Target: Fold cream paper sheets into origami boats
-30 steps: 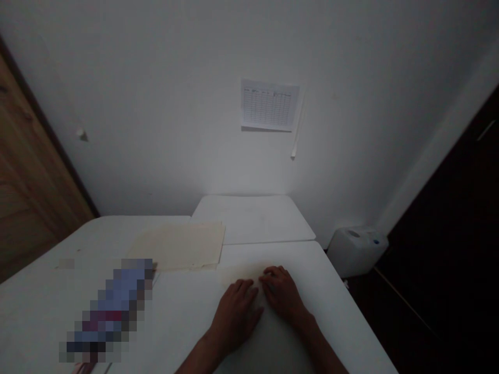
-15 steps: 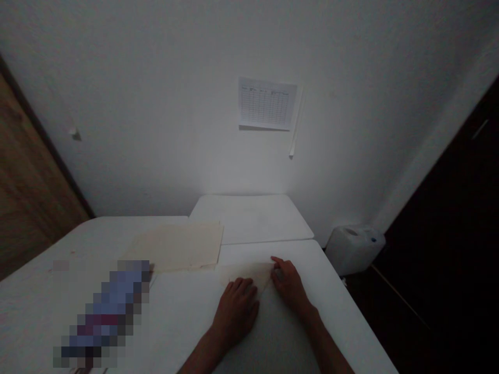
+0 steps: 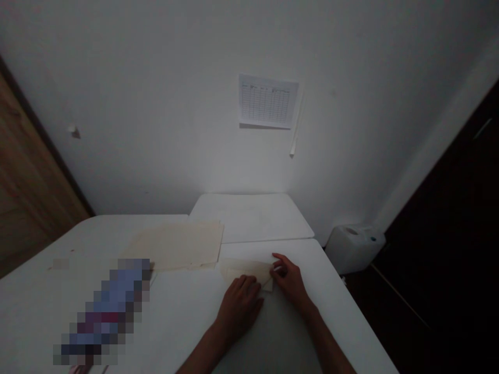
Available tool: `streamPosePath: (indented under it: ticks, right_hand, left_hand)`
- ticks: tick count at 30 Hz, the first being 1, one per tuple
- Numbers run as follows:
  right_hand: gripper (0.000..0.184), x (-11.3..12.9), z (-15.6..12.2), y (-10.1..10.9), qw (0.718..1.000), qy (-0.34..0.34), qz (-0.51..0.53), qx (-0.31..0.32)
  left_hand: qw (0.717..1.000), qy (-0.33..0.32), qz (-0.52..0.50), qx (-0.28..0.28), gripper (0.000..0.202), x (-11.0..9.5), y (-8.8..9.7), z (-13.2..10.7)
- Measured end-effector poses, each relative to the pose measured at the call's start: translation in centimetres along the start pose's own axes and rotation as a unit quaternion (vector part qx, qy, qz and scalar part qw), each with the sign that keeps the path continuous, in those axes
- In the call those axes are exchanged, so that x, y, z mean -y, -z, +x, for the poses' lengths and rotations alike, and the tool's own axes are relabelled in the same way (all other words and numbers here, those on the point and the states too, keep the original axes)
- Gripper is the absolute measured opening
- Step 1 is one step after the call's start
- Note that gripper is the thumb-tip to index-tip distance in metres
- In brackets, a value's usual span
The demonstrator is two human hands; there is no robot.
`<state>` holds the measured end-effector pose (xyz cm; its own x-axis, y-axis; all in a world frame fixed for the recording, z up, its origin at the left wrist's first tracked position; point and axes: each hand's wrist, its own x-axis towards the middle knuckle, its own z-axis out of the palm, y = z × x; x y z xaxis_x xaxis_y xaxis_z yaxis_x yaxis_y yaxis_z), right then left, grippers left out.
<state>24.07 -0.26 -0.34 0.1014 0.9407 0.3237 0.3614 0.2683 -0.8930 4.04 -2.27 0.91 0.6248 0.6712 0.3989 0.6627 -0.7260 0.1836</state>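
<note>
Folding small paper (image 3: pixel 249 267): looks partly done; shows layers lying one over another, with a loose corner below the right hand (image 3: pixel 289 283).
Remaining folds: cannot tell how many; edges seemingly not yet lined up.
White table (image 3: pixel 331 301): holds the small paper near its front, under both hands; carries also large sheets (image 3: pixel 179 246), farther to the left.
Left hand (image 3: pixel 239 301): lies palm down, fingers together and half bent, thumb pointing inward; rests on the paper's lower part, seems to grip nothing.
Right hand: lifts forefinger away; nearly closes thumb and another finger at the paper's right edge, apparently pinching it.
Forearms (image 3: pixel 206 343): slant toward each other.
</note>
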Motion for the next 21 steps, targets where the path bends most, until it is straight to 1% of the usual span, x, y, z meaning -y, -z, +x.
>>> streamPosePath:
  ticks: [4, 9, 15, 18, 21]
  right_hand:
    - [0.051, -0.5, 0.1, 0.0, 0.999, -0.016, 0.024, -0.015]
    - [0.057, -0.9, 0.2, 0.0, 0.999, -0.024, 0.043, -0.005]
    - [0.061, -0.9, 0.1, 0.1, 0.999, -0.031, 0.037, -0.002]
    - [0.062, -0.7, 0.1, 0.1, 0.999, -0.027, 0.035, -0.001]
    - [0.062, -0.5, 0.0, 0.1, 1.000, -0.021, 0.023, 0.005]
  left_hand:
    - [1.000, -0.010, 0.024, 0.011, 0.025, 0.0, -0.4, 0.9]
    - [0.998, -0.035, 0.052, 0.025, 0.012, -0.2, -0.6, 2.1]
    - [0.997, -0.057, 0.043, 0.011, 0.012, 0.2, -0.9, 2.4]
    - [0.998, -0.053, 0.036, 0.008, 0.015, 0.2, -1.1, 2.3]
    - [1.000, -0.021, 0.006, 0.014, 0.016, 0.2, -1.2, 2.4]
